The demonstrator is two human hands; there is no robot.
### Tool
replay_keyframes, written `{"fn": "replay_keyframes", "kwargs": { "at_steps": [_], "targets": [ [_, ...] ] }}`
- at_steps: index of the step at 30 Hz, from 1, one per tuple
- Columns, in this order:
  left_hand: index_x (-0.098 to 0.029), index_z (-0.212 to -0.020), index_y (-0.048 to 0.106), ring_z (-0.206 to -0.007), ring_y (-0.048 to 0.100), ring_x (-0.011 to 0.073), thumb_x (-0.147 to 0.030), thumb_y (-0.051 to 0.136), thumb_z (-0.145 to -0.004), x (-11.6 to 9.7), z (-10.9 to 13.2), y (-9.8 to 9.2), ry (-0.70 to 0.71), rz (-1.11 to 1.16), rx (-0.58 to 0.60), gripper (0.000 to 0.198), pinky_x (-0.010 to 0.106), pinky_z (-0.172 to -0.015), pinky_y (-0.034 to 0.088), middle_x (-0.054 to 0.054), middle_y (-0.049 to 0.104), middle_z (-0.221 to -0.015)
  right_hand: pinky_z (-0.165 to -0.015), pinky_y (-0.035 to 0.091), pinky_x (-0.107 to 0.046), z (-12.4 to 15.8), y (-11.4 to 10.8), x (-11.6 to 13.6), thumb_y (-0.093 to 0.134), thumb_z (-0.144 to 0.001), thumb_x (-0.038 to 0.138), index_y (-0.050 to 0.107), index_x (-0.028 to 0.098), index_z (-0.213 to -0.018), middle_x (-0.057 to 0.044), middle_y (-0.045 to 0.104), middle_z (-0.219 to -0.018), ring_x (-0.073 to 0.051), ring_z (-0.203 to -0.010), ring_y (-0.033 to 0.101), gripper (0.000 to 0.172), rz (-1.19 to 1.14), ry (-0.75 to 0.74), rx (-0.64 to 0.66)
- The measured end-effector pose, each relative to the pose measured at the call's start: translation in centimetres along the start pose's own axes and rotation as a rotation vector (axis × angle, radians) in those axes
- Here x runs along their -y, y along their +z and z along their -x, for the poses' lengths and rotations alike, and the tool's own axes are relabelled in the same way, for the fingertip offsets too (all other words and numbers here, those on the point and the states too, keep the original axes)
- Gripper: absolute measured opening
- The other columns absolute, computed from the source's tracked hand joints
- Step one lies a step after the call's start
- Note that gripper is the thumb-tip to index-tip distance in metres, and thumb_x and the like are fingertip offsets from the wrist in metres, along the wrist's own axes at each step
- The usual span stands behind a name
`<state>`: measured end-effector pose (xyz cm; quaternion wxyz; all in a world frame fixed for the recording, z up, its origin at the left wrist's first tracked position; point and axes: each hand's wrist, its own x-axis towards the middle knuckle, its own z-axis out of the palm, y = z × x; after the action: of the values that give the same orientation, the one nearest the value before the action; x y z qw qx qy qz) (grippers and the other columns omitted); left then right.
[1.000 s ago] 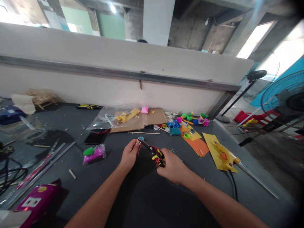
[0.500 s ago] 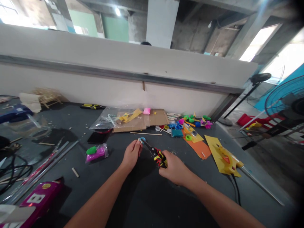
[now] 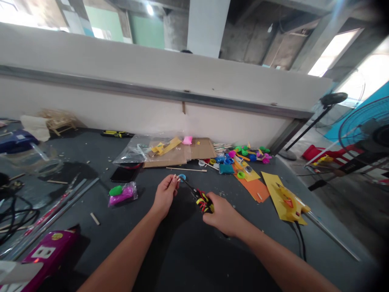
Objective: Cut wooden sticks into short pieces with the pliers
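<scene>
My right hand (image 3: 223, 215) is closed round the red, yellow and black handles of a pair of cutters (image 3: 199, 196), whose dark jaws point up and left. My left hand (image 3: 165, 194) is pinched at the fingertips on a small pale piece that I cannot make out, held right at the jaw tips. A small blue ring (image 3: 182, 177) lies on the dark table (image 3: 182, 259) just beyond the fingertips. A thin wooden stick (image 3: 186, 169) lies a little farther back.
Cardboard (image 3: 176, 156) and a clear bag (image 3: 133, 152) lie behind. Coloured small parts (image 3: 240, 156) and orange and yellow sheets (image 3: 282, 196) spread to the right. A bag of pink and green clay (image 3: 121, 194), metal rods (image 3: 54, 215), black cables (image 3: 12, 215) and a magenta box (image 3: 45, 255) sit left.
Both hands stay together at the cutters' tips, shifting only slightly. The view has tilted a little.
</scene>
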<state>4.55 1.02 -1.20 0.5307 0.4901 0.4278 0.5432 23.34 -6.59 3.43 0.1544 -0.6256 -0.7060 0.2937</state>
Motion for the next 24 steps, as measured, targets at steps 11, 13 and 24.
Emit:
{"fn": "replay_keyframes", "kwargs": {
  "at_steps": [11, 13, 24],
  "targets": [
    [-0.017, -0.072, 0.053, -0.048, 0.04, 0.0063, -0.043, 0.053, -0.078, 0.0, 0.05, -0.12, 0.019, -0.04, 0.0, 0.027, 0.019, -0.047, 0.03, -0.004, 0.048, -0.06, -0.062, 0.032, -0.024, 0.06, 0.26, 0.33, 0.057, -0.062, 0.023, 0.05, 0.018, -0.094, -0.003, 0.056, -0.084, -0.016, -0.073, 0.05, 0.033, 0.023, -0.024, -0.016],
    [-0.017, -0.072, 0.053, -0.049, 0.041, 0.0064, -0.042, 0.053, -0.078, 0.01, 0.02, -0.19, 0.021, -0.026, 0.011, 0.026, 0.019, -0.048, 0.032, -0.004, 0.049, -0.062, -0.06, 0.031, -0.023, 0.05, 0.18, 0.34, 0.057, -0.063, 0.022, 0.05, 0.018, -0.091, -0.002, 0.056, -0.081, -0.015, -0.07, 0.049, 0.029, -0.014, -0.024, 0.011],
    [-0.016, -0.073, 0.054, -0.054, 0.043, 0.0073, -0.04, 0.054, -0.078, 0.27, -0.21, -0.28, 0.032, 0.019, 0.017, 0.025, 0.019, -0.051, 0.034, -0.002, 0.05, -0.064, -0.058, 0.03, -0.021, 0.01, 0.43, 0.36, 0.056, -0.061, 0.02, 0.048, 0.018, -0.085, -0.001, 0.054, -0.077, -0.012, -0.066, 0.046, 0.025, 0.04, -0.051, -0.054]
  ]
}}
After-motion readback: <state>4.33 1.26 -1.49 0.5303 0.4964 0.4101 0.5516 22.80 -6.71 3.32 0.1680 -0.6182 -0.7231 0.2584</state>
